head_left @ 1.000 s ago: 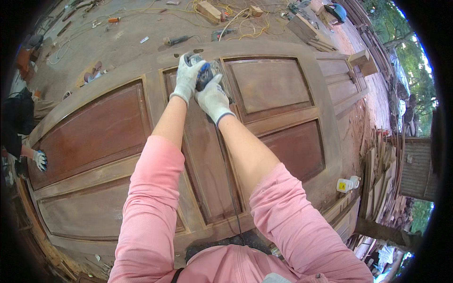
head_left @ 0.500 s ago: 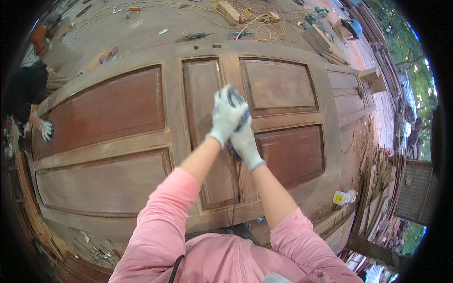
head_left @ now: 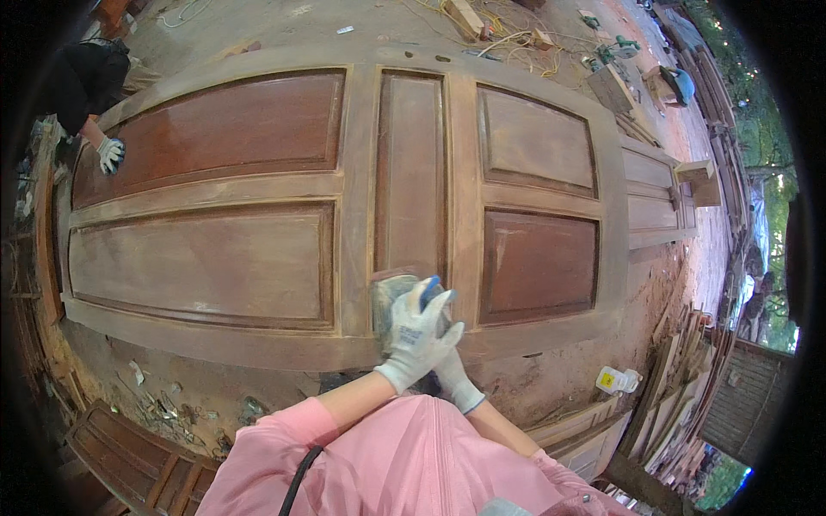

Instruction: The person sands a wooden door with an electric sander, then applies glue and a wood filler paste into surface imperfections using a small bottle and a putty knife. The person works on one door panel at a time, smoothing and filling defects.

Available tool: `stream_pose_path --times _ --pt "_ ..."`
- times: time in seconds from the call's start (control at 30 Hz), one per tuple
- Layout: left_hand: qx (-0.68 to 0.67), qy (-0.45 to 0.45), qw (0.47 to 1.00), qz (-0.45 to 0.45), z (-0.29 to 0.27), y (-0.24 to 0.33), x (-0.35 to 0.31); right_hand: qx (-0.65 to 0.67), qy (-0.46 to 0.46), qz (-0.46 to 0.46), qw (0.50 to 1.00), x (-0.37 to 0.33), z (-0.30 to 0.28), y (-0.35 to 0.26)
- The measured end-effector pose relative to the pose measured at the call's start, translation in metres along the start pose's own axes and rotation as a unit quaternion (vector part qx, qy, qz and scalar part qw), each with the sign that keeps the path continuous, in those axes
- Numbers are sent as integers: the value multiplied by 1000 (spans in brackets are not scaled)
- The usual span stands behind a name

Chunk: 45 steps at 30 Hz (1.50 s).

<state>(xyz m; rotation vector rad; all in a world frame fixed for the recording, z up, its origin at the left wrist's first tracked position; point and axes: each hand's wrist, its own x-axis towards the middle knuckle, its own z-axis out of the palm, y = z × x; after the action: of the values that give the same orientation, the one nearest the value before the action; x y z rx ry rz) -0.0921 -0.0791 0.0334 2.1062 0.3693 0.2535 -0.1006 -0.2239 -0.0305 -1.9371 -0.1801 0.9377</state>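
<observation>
A wooden panel door lies flat before me, its raised panels part dark red-brown, part pale and dusty. My gloved left hand is closed over the top of an electric sander. The sander rests at the near end of the narrow middle panel. My gloved right hand is closed just behind the left one, at the sander's rear; its fingers are mostly hidden by the left hand.
At the far left, a co-worker's gloved hand presses on the door's red panel. A white jug stands at the near right beside stacked wood strips. Yellow cords and wood blocks lie beyond the door.
Both my hands have drawn the sander toward me, from the middle panel's far half to its near end. The view has shifted, and the co-worker's hand remains on the red panel.
</observation>
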Motion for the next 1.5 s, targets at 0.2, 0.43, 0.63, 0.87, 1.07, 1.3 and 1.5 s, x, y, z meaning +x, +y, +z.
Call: stream_pose_path --times 0.2,0.43,0.63,0.87,1.07,1.3,1.5 --pt "36 -39 999 -4 -34 -43 32 222 -28 91 970 37 43 -51" --pt "34 20 998 56 -41 -73 172 166 14 -35 985 177 14 -96" --pt "51 38 997 51 -56 -97 306 278 -9 93 956 289 -15 -186" --pt "65 31 997 18 -67 -113 422 273 6 96 957 405 -40 -230" --pt "30 -3 1000 -5 -76 -119 455 240 5 95 966 438 -50 -247" --pt "-22 91 993 70 -61 -124 345 307 14 32 951 327 -11 -216" --pt "-139 67 987 42 -85 -108 181 18 93 -92 991 188 43 -138"
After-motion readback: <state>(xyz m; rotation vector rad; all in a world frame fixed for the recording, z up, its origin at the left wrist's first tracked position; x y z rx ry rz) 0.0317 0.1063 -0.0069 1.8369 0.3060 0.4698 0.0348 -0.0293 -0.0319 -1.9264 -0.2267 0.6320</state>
